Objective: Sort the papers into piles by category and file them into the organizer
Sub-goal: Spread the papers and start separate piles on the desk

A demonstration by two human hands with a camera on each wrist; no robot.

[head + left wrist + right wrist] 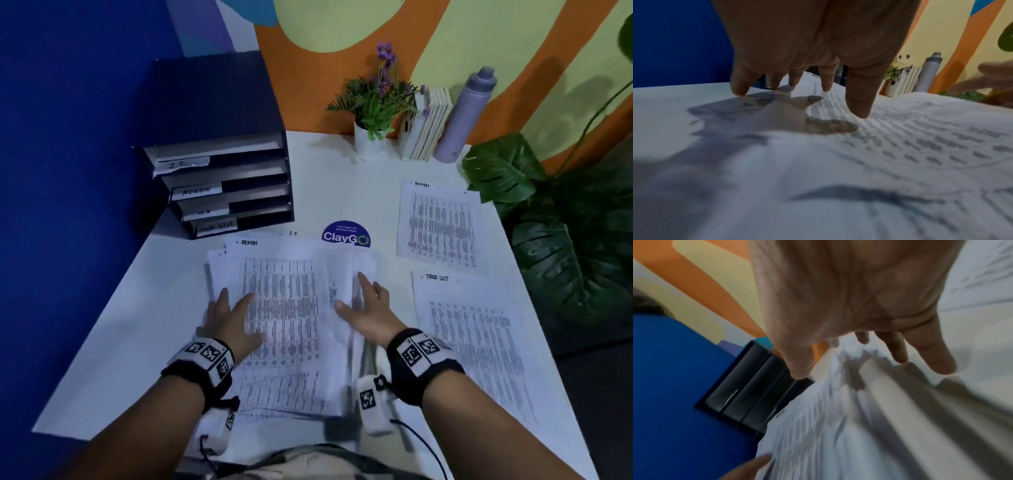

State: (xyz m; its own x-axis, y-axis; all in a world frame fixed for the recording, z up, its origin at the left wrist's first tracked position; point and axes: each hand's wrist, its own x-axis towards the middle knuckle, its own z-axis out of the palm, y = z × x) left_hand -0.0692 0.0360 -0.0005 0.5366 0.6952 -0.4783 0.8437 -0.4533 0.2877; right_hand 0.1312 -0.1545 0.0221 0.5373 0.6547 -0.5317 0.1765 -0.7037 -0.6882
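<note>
A loose stack of printed sheets (284, 308) lies in the middle of the white table (137, 325); its top sheet is headed ADMIN. My left hand (236, 315) rests flat on the stack's left side with fingers spread, fingertips down on the paper (900, 138). My right hand (366, 305) lies with straight fingers at the stack's right edge, where a sheet (818, 426) is curled up and blurred. Two sorted sheets lie to the right: an ADMIN sheet (440, 222) and a TASK LIST sheet (476, 342). The dark tiered organizer (222, 185) stands at the back left, with trays labelled IT, ADMIN and TASK LIST.
A small potted plant (371, 102), upright books (428, 123) and a grey bottle (469, 113) line the back edge. A round ClayGo sticker (346, 234) sits behind the stack. A large leafy plant (565, 222) overhangs the table's right side.
</note>
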